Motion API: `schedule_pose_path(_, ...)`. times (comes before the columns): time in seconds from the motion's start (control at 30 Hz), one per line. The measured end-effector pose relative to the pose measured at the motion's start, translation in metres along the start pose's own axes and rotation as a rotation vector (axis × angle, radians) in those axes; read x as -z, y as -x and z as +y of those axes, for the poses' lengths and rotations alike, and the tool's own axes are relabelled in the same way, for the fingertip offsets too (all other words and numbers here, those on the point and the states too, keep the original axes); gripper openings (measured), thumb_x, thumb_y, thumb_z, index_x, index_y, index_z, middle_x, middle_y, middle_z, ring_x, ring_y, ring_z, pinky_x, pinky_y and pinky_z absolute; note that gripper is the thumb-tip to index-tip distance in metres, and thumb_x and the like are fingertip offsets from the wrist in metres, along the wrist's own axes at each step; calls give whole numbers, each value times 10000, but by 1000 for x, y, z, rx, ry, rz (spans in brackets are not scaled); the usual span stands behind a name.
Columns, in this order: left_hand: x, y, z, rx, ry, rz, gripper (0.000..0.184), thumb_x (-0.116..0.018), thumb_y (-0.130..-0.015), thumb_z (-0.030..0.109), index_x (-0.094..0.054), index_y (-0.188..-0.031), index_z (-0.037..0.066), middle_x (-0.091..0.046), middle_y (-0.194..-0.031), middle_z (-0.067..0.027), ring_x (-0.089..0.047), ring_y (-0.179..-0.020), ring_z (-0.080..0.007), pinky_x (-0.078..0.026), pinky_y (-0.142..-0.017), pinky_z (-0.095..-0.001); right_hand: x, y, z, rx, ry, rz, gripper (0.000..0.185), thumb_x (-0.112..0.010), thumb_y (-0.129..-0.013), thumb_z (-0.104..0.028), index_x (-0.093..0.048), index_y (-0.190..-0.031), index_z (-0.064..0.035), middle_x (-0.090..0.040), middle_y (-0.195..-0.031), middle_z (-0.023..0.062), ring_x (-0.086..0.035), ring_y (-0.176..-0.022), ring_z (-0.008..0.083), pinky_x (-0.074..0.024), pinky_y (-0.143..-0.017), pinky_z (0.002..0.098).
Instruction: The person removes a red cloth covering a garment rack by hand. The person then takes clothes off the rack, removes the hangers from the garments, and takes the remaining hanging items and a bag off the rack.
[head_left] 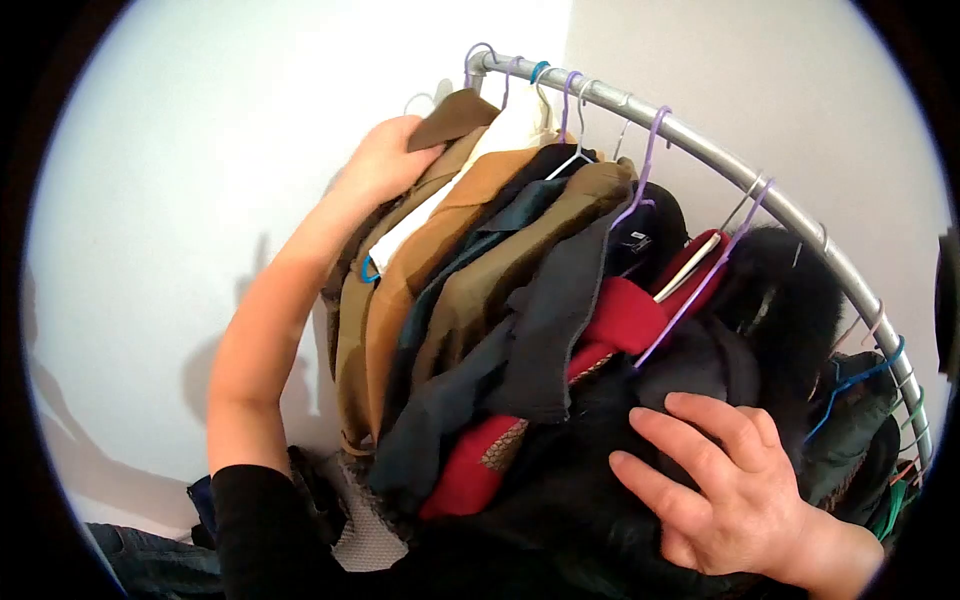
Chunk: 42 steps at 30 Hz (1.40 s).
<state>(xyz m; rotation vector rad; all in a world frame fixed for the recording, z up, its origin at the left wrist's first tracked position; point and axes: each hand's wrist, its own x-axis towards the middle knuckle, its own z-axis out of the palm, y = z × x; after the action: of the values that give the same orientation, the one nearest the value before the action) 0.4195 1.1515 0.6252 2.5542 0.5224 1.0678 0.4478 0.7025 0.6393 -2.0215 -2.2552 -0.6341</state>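
Two pale, plain walls point(150, 160) fill the room around me, one bright white, the other greyer, meeting in a corner behind the far end of a metal rail point(705, 145). The rail runs from upper centre to the right edge, looking bowed in this wide view, and a packed row of clothes hangs from it. My shadow falls on the white wall at left.

In front hangs a mass of black fur point(790, 290). Farther along come a red coat point(625, 312) with a patterned trim, a dark grey coat point(550, 335), an orange-tan coat point(395, 305) and a white garment point(495, 150). A brown coat point(455, 118) hangs near the rail's far end, its collar standing up. Folded denim point(150, 560) lies low at left.

My right hand point(735, 485) is open, fingers spread over the black clothes at lower right, grasping nothing. My left hand point(390, 155) reaches to the brown coat; its fingers go under the collar, tips hidden, so I cannot tell whether they are closed on it.

Purple hangers point(655, 165) and a blue hanger point(855, 378) hook over the rail. Smallest is a label point(638, 240) inside a black collar.
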Motion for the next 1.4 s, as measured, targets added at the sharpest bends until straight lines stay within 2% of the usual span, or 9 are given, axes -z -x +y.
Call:
schedule_pose_path(0.23, -17, 0, 9, 22, 96, -43, 432, -605, -945, 310, -668, -1217, -19, -710, -1159, -264, -675, -1105, -397, -513, -957, -441, -3, -1, 0, -6, 21, 6, 473, -604, -718, -158, -757, -1164, -137, -655, -1302, 128, -597, -1198, 333, -490, -850, 420)
schedule_pose_path(0.3, -12, 2, 14, 188, 169, -166, 524, -628, -896, 322, -622, -1296, -16, -702, -1174, -239, -670, -1103, -313, -489, -986, -406, -2, -3, 0, 6, 25, -1, 471, -603, -720, -164, -757, -1164, -137, -655, -1301, 130, -597, -1199, 333, -490, -848, 418)
schedule_pose_path(0.43, -16, 0, 11, 97, 81, -262, 604, -612, -829, 350, -617, -1292, -39, -694, -1194, -253, -669, -1098, -311, -486, -986, -405, -4, -5, -1, 9, 37, 13, 469, -604, -724, -171, -757, -1167, -137, -656, -1296, 133, -601, -1194, 334, -490, -852, 423)
schedule_pose_path(0.63, -26, -7, -5, 167, 486, -361, 686, -757, -717, 398, -658, -1227, -51, -705, -1123, -200, -665, -1021, -270, -506, -933, -371, -3, -5, -4, -6, 24, 16, 468, -615, -713, -170, -756, -1158, -129, -655, -1296, 129, -604, -1187, 338, -489, -860, 427)
schedule_pose_path(0.77, -19, -20, 4, 189, 302, -397, 707, -803, -709, 419, -667, -1216, -54, -715, -1098, -186, -674, -991, -265, -515, -914, -357, -3, -4, -4, -2, 28, 28, 473, -618, -701, -159, -754, -1153, -124, -651, -1296, 130, -604, -1186, 338, -488, -863, 424)
schedule_pose_path(0.87, -26, -25, 8, 123, 52, -346, 677, -796, -740, 452, -686, -1185, -47, -727, -1094, -217, -699, -1000, -312, -526, -925, -382, -4, -1, -2, -9, 12, 24, 483, -625, -691, -157, -751, -1156, -124, -652, -1291, 129, -605, -1184, 337, -487, -860, 424)
schedule_pose_path(0.93, -43, -26, 5, 104, -114, -94, 616, -780, -764, 431, -692, -1157, -35, -716, -1171, -257, -682, -1124, -400, -531, -970, -455, -4, -1, -3, -15, 9, 30, 489, -629, -687, -156, -749, -1160, -126, -653, -1291, 127, -605, -1185, 336, -485, -856, 422)
schedule_pose_path(1.23, -39, -27, 12, 98, -127, -32, 452, -696, -810, 240, -688, -1214, 38, -717, -1149, -233, -678, -1116, -395, -532, -962, -493, -3, 3, -1, -39, 12, -20, 528, -709, -718, -230, -694, -1244, -182, -621, -1360, 73, -578, -1243, 280, -446, -854, 383)
schedule_pose_path(1.4, -12, -29, 20, 62, -87, 26, 450, -749, -774, 277, -734, -1144, 21, -735, -1084, -227, -699, -1062, -377, -539, -940, -458, -5, 0, 1, -6, 18, 38, 500, -637, -680, -158, -750, -1167, -142, -656, -1289, 113, -608, -1180, 321, -480, -835, 413)
